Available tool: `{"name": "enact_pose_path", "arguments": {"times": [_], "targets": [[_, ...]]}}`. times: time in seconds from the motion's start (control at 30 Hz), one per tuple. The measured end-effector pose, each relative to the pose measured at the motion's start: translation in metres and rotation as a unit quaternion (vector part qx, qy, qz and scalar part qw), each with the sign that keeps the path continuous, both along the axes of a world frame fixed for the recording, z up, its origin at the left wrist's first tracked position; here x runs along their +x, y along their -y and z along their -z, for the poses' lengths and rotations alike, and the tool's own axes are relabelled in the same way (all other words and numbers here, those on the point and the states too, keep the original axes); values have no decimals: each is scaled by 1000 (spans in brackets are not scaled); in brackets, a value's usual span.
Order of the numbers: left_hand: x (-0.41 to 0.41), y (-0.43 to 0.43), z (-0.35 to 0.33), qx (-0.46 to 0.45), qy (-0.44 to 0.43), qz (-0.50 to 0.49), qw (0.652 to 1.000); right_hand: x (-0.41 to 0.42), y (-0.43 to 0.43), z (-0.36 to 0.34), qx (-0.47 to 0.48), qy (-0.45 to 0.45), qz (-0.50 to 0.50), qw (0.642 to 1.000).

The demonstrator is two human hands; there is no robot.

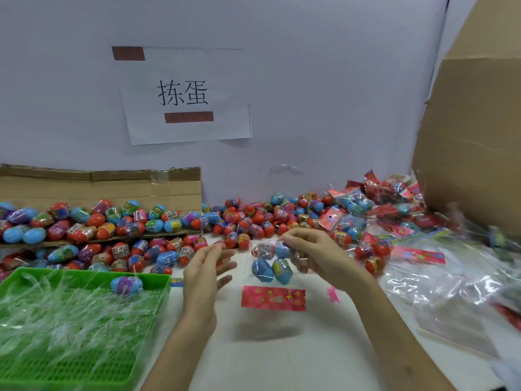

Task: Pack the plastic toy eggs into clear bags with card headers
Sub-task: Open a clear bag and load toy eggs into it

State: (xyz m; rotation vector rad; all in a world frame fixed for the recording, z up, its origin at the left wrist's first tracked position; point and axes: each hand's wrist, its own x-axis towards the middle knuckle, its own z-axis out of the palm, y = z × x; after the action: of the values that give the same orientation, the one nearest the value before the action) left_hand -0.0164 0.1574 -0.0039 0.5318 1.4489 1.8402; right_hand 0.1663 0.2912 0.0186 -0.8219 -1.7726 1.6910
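While left hand (203, 267) spreads loose, right hand (313, 253) pinches the bag (271, 273) hanging beneath it.

Egg bag (271, 268) in right hand (311, 256)

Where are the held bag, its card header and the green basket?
held bag (269, 268): head view, its filled middle.
card header (273, 298): head view, middle of the red card.
green basket (158, 297): head view, its right wall.

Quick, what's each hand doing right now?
Left hand: open, fingers spread, holding nothing.
Right hand: closed, pinching the bag with eggs inside.
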Motion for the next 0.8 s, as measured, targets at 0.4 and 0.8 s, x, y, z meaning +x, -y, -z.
{"name": "enact_pose_path", "arguments": {"times": [0.4, 0.8], "targets": [[5, 0, -6, -20, 50, 10, 999, 26, -78, -35, 40, -212, 282, 935], [5, 2, -8, -53, 4, 41, 998, 30, -55, 27, 278, 198, 212, 916]]}}
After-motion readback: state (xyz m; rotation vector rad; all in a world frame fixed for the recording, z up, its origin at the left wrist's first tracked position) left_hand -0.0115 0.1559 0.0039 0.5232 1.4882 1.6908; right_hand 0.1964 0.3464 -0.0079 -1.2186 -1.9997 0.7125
